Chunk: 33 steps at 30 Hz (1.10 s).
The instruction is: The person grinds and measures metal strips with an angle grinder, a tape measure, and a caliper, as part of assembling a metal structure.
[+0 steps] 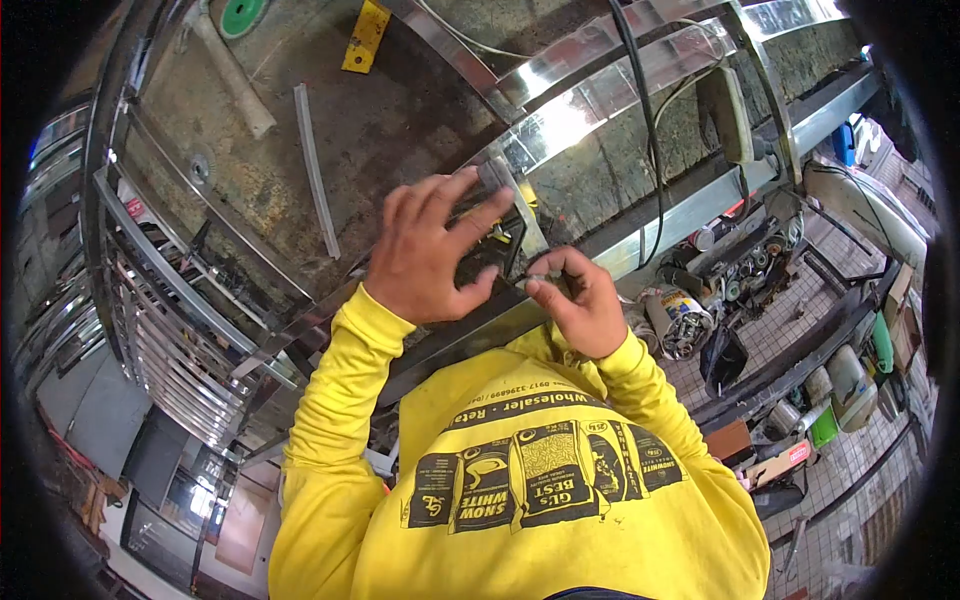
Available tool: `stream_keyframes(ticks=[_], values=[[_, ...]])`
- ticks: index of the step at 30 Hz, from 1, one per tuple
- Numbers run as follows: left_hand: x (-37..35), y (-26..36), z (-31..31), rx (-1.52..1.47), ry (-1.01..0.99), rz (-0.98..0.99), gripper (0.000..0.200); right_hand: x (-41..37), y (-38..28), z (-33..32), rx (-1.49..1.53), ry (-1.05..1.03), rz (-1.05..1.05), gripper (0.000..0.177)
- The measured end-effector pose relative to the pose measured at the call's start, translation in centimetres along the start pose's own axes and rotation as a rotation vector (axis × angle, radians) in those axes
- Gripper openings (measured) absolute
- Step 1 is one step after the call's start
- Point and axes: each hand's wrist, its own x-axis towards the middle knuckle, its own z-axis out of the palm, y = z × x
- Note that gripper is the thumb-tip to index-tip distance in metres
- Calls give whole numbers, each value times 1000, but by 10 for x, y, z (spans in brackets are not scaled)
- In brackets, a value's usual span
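Observation:
My left hand [430, 245] is spread above the near edge of the workbench, its fingertips at the upper end of a short flat metal bar [522, 210]. Its thumb points toward my right hand. With thumb and forefinger, my right hand [580, 305] pinches something small, which I cannot make out, at the bench edge. A thin dark bent rod [519, 238] shows between the hands, its lower end close to the right fingertips. Behind it, partly covered by the bar, is a small yellow item [529, 194].
On the workbench [400, 120] lie a grey strip [317, 170], a yellow plate with holes [366, 36] and a green disc [242, 14]. Shiny metal lengths [570, 120] and a black cable [648, 110] cross the right side. A tub of metal parts [682, 318] stands lower right.

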Motion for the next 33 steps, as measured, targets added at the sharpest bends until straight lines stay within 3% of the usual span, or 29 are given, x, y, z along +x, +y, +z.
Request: stream_keyframes(ticks=[6,13,19,25,33], values=[[-6,-12,25,96,-78,87,84,-10,6,-11,-44,-69,39,15],[-6,-13,30,146,-92,32,83,-6,7,-8,9,-35,86,16],[-1,-27,16,260,-54,34,74,9,-11,-5,28,-67,79,14],[11,-21,3,281,-102,23,78,14,-13,-4,4,-55,48,14],[3,-29,19,50,-18,22,82,27,-23,-12,-93,-127,34,17]])
